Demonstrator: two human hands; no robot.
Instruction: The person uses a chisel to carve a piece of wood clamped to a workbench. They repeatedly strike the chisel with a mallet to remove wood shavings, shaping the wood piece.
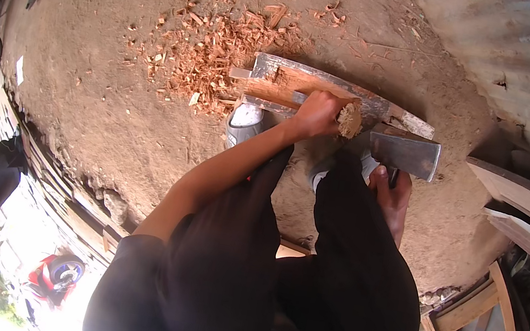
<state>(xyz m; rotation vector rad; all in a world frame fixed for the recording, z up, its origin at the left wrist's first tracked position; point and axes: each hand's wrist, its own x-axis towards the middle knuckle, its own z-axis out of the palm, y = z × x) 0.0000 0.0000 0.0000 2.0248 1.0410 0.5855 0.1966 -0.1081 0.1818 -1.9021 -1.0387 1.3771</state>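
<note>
Left hand (318,113) wrapped around a chisel (350,119) (wooden end frayed), right hand (396,199) gripping a hammer (404,154), wooden block (267,87) near the chisel, wood chips (221,48) on dirt (96,49).

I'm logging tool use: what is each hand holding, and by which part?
Left hand: the chisel-like tool, by its handle. Right hand: the metal-headed tool, by its dark handle.

We're up on the wearer's head, the wide fisheye tipped steeply down! Dark trousers (362,250) loom close below, the dirt floor (158,138) spreading farther off.
</note>
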